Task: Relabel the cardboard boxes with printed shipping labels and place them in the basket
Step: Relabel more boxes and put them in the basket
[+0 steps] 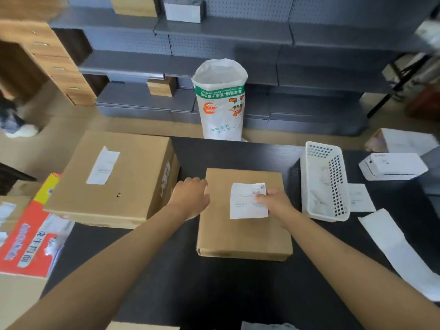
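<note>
the white printed shipping label could set crooked or wrinkled on the flat brown cardboard box if that box slides on the black table under the press. the left hand, fingers loosely curled, rests against the box's left edge; the right hand presses the label's right side at the box's middle, and the white perforated plastic basket stands just right of it.

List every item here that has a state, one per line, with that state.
Small box: closed, flat on table.
Label: on small box, under right hand.
Left hand: holding box edge.
Big box: closed, labelled.
Basket: upright, paper scraps inside.
Sack: open, upright.
</note>
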The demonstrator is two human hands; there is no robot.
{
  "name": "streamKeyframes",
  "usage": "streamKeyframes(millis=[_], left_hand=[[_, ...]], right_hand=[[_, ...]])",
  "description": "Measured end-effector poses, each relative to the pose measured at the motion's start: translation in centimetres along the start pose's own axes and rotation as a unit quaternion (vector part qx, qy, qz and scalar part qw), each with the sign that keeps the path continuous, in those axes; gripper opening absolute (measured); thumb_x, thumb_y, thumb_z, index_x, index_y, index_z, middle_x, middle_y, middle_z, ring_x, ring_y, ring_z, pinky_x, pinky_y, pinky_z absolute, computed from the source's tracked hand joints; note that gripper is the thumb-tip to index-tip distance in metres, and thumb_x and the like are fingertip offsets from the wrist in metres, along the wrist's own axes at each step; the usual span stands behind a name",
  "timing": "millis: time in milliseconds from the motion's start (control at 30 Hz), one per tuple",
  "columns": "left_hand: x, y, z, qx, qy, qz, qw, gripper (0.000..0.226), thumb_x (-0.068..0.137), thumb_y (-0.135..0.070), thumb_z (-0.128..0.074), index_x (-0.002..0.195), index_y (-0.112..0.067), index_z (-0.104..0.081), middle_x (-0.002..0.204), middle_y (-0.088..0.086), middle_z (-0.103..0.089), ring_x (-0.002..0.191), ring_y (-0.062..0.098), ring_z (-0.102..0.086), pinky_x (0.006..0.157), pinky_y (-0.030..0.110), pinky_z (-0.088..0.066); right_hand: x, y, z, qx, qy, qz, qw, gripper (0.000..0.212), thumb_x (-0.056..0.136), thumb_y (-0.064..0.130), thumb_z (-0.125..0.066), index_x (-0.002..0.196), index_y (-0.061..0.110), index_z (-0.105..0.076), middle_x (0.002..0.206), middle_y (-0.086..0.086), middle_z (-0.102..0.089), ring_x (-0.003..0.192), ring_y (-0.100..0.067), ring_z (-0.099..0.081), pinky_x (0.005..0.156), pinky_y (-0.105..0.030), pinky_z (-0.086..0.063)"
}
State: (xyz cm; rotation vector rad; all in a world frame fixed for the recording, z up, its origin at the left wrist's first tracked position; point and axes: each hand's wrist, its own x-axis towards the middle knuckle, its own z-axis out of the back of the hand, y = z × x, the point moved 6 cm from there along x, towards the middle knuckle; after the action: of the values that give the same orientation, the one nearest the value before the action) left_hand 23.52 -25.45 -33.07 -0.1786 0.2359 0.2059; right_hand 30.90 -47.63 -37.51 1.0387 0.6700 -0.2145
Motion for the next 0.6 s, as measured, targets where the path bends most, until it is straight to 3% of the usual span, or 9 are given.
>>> streamKeyframes(millis=[100,267,367,467,600], left_hand=[[0.7,0.5,-0.9,-0.009,0.015,-0.011,1.0,0.039,0.095,-0.032,-0.04,0.129,-0.017,-0.052,0.12,0.003,-0.058,0.108,0.022,-0.054,0.091,0.037,-0.046],[1.6,0.6,-1.6,-0.006,0.02,-0.017,1.0,0.036,0.094,-0.027,-0.04,0.125,-0.015,-0.054,0.117,0.004,-0.058,0.107,0.023,-0.054,0.089,0.036,-0.045],[2.0,0.5,-1.6,-0.003,0.017,-0.012,1.0,0.036,0.095,-0.027,-0.039,0.126,-0.016,-0.053,0.118,0.004,-0.058,0.106,0.022,-0.054,0.089,0.035,-0.046],[2.1,0.4,-1.5,-0.005,0.014,0.0,1.0,0.035,0.095,-0.026,-0.039,0.125,-0.015,-0.054,0.118,0.004,-0.058,0.104,0.021,-0.055,0.087,0.035,-0.047],[2.3,0.3,-1.4,-0.002,0.015,0.004,1.0,0.036,0.096,-0.026,-0.038,0.126,-0.015,-0.053,0.119,0.004,-0.058,0.106,0.022,-0.054,0.089,0.035,-0.046]], right_hand=[[0.1,-1.0,-0.5,-0.003,-0.037,-0.02,0.999,0.006,0.09,0.02,-0.065,0.094,0.02,-0.06,0.099,-0.002,-0.069,0.083,-0.016,-0.067,0.067,-0.029,-0.055],[0.6,-2.3,-1.1,-0.02,-0.059,-0.033,0.998,0.016,0.09,0.025,-0.065,0.103,0.018,-0.061,0.1,0.0,-0.07,0.086,-0.017,-0.068,0.079,-0.038,-0.057],[0.8,-1.8,-1.2,-0.044,-0.076,-0.016,0.996,0.02,0.091,0.023,-0.063,0.108,0.013,-0.061,0.103,-0.001,-0.069,0.083,-0.016,-0.067,0.068,-0.031,-0.056],[0.8,-1.4,-1.5,-0.098,-0.09,-0.001,0.991,0.019,0.093,0.025,-0.061,0.109,0.014,-0.058,0.096,0.005,-0.064,0.068,-0.002,-0.058,0.047,-0.015,-0.039],[0.8,-1.2,-1.6,-0.135,-0.096,0.011,0.986,0.018,0.094,0.023,-0.058,0.111,0.015,-0.056,0.101,0.003,-0.063,0.067,-0.002,-0.054,0.043,-0.014,-0.032]])
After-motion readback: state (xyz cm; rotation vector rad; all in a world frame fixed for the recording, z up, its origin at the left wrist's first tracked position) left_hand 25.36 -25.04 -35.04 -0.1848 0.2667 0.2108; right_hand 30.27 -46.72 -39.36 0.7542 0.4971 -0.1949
